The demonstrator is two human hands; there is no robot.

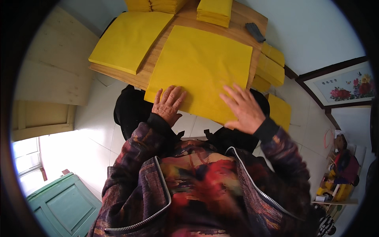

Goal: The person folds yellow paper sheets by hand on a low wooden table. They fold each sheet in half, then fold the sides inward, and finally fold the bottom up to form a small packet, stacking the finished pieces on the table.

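Sheet of yellow material [201, 67], wide and nearly square, lies before us on the wooden surface [187, 17], its near edge overhanging toward our lap. We have our left hand [169, 104] palm down on its near left corner, the fingers almost straight and slightly parted, the thumb reaching past the edge; we see nothing gripped in it. Our right hand [242, 108] is spread wide at the near right corner, fingers fanned and the thumb held out to the side, with nothing in its grasp. It is blurred, so we cannot tell whether its palm presses on the sheet or sits just above it.

To the left of the sheet we have a broad yellow stack [130, 39], near it but apart, with a strip of bare wood between them. Beyond, at the far edge, we see a tied yellow bundle [156, 4] and a smaller yellow pile [215, 12]. A gray glove [255, 31] lies near the right edge. Past that side, lower down, we find yellow packs [270, 69], and a framed flower picture [343, 85] leans farther right.
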